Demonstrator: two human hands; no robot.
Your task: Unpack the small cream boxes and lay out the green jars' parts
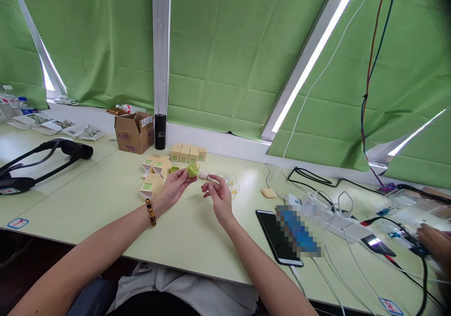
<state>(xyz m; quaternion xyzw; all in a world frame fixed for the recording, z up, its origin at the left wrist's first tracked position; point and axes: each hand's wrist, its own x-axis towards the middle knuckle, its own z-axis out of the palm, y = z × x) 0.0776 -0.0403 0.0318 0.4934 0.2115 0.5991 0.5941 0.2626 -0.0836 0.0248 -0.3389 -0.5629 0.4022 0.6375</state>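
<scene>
My left hand [175, 187], a beaded bracelet at its wrist, is closed on a small glossy green case [192, 170] with a loop at its top. It lifts the case a little above the table. To its right hovers my right hand [219, 196], fingers loosely bent and apart, with nothing visible in them. Just beyond its fingertips lies a small pale pink piece [203, 175]. Another green piece [174, 169] rests behind my left hand. Several clear round pieces [231, 181] with yellow spots sit behind my right hand, partly covered by it.
Small cardboard boxes [184, 153] line the back; opened ones [148, 187] lie left. A carton [133, 135] and black tumbler [160, 132] stand by the wall. A black headset [66, 149] is far left. Right are a phone [275, 236], cables and another person's hand [433, 241].
</scene>
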